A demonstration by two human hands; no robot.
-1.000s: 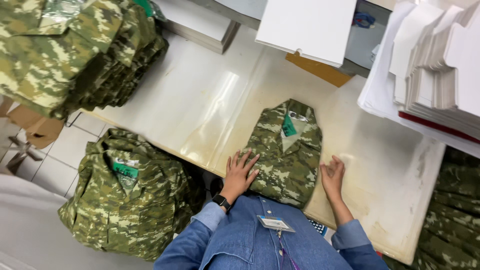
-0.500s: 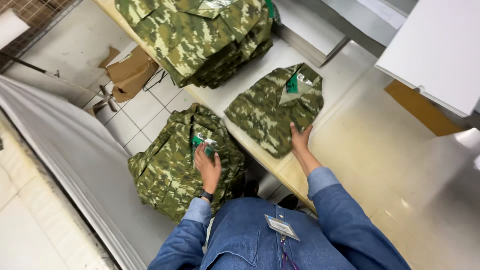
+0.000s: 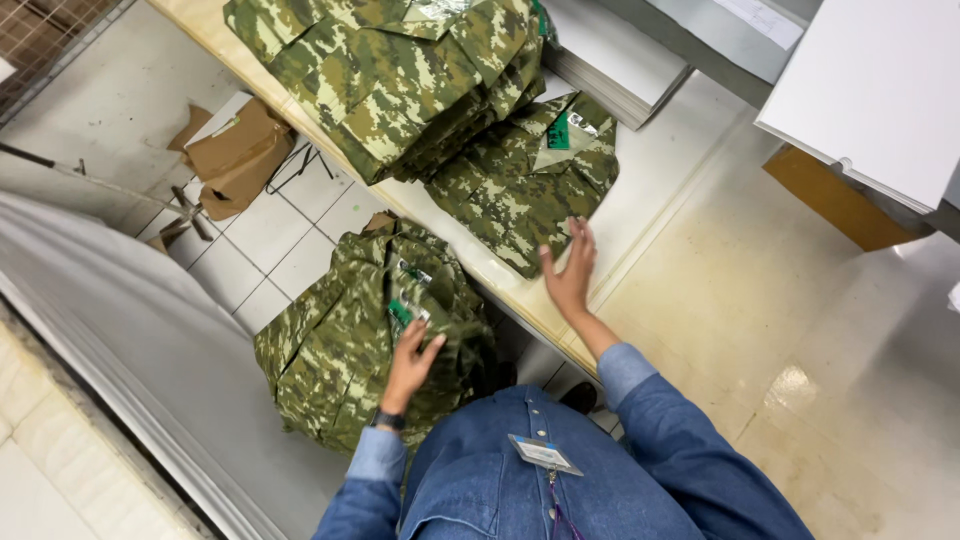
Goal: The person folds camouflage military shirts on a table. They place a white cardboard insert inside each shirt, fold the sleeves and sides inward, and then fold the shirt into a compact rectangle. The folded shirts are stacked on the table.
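Observation:
My left hand (image 3: pixel 410 362) rests on top of a heap of green camouflage shirts (image 3: pixel 340 340) standing low beside the table, fingers at a collar with a green tag. My right hand (image 3: pixel 572 272) hovers open, fingers spread, at the near edge of a folded camouflage shirt (image 3: pixel 520 185) lying flat on the pale table (image 3: pixel 720 260). That shirt touches a tall stack of folded camouflage shirts (image 3: pixel 400 70) at the table's far left. I wear a blue denim shirt with a badge.
Crumpled brown cardboard (image 3: pixel 235 155) lies on the tiled floor to the left. White boards (image 3: pixel 880 90) and a pile of grey sheets (image 3: pixel 610 55) sit at the table's back. A grey ledge (image 3: pixel 120 330) runs along the left.
The folded shirt has slid up against the tall stack. My right hand has lifted off it and opened. My left hand stays on the low heap.

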